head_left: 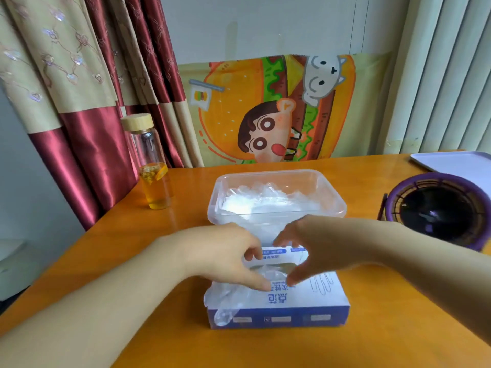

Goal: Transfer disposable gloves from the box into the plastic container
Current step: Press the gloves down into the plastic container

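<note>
Head: half-curled hands (pixel 223 257) (pixel 316 248) touching box (pixel 305 297)

The container (pixel 276 172) is clear, smooth plastic. The gloves (pixel 252 201) are thin, crinkled, translucent film. The glove box (pixel 305 301) is printed card, the table (pixel 398 328) glossy orange wood, and the bottle (pixel 151 152) glass with a wooden lid.

Left hand (pixel 225 256): seen bare, wrist included.
Right hand (pixel 313 248): seen bare, wrist included.
Left forearm (pixel 106 301): shown uncovered right up to the picture's edge.
Right forearm (pixel 425 261): shown uncovered right up to the picture's edge.
</note>
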Action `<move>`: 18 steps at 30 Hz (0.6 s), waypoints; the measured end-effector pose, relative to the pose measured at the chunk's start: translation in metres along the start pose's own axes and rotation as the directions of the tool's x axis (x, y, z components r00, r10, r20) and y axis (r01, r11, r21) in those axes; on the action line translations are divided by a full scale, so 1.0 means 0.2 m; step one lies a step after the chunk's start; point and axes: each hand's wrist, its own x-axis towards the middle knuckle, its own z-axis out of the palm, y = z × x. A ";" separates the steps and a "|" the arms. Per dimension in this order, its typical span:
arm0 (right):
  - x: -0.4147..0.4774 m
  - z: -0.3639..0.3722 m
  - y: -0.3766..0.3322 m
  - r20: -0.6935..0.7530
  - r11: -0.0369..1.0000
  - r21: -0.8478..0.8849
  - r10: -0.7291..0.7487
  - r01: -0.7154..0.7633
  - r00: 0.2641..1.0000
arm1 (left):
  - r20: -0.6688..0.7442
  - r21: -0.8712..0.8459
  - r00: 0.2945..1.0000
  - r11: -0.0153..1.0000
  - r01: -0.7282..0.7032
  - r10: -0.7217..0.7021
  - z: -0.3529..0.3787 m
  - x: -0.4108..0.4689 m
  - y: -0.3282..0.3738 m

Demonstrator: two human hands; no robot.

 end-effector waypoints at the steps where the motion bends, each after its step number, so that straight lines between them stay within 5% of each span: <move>1: 0.00 0.05 -0.01 0.077 0.999 -0.037 0.023 -0.020 0.997 | 0.011 0.066 1.000 0.998 0.007 -0.008 0.04 0.01 0.00; 6: 0.02 0.10 0.00 0.110 1.000 0.022 0.006 -0.008 0.994 | -0.244 -0.096 0.970 0.995 -0.024 -0.001 0.00 0.01 -0.06; 10: 0.01 0.10 -0.01 0.085 0.998 0.051 0.023 -0.028 0.996 | -0.503 -0.330 0.860 0.939 -0.097 -0.088 -0.15 -0.09 -0.12; 18: -0.02 0.03 -0.02 -0.359 0.895 0.444 0.124 0.052 0.925 | -0.508 -0.402 0.850 0.911 -0.086 -0.144 -0.12 -0.10 -0.16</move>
